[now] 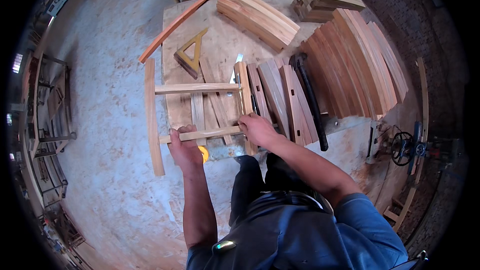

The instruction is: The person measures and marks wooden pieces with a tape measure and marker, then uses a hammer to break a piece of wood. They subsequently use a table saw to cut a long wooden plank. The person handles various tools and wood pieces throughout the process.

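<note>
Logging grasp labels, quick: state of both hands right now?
Left hand: closed on the lower wooden rail of the frame.
Right hand: closed on the same rail, where it meets the upright.

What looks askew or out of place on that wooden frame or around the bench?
The ladder-like wooden frame hangs well off the plywood bench's left edge, its outer curved rail over the floor. Both hands, left hand and right hand, grip the near crosspiece. No breakage or spills are visible.
</note>
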Available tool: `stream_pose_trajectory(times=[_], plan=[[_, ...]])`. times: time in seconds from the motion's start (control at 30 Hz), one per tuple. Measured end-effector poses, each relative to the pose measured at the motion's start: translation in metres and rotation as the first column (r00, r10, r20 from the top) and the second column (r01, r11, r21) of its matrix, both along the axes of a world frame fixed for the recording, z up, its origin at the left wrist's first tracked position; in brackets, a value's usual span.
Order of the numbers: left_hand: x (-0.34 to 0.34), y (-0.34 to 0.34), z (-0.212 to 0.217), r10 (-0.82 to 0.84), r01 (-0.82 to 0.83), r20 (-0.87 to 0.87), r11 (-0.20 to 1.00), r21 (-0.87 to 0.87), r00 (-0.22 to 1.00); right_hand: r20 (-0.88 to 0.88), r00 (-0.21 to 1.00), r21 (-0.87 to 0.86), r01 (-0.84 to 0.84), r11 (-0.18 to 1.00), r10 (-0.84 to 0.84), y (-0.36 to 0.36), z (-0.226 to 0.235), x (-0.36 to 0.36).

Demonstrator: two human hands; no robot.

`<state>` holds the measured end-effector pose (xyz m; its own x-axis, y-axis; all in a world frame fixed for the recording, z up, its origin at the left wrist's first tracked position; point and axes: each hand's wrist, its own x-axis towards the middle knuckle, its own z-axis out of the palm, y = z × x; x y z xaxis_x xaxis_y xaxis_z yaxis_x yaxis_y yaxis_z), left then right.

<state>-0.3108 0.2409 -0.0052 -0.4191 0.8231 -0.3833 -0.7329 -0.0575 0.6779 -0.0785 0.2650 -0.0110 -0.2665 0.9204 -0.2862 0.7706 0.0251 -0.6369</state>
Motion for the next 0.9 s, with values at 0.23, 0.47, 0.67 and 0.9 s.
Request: stream_pose_trajectory(times=[0.23,0.47,0.67,0.9], plan=[[0.018,0.000,0.051,0.174,-0.162,-0.180,0.983,0.082,0.968,-0.149,0.986,0.075,0.087,0.993,-0.075,-0.007,-0.007,0.003],[0.050,0.004,0.095,0.228,-0.213,-0.339,0.974,0.083,0.913,-0.106,0.974,-0.173,0.181,0.968,-0.201,0.000,-0.018,-0.011],[0.062,0.009,0.111,0.188,-0.152,-0.387,0.981,0.121,0.903,-0.127,0.921,-0.137,0.353,0.926,-0.369,-0.007,-0.041,0.001],[0.050,-0.006,0.136,0.184,-0.098,-0.440,0.972,0.212,0.879,-0.214,0.958,0.258,0.241,0.936,-0.188,-0.014,0.047,0.078]])
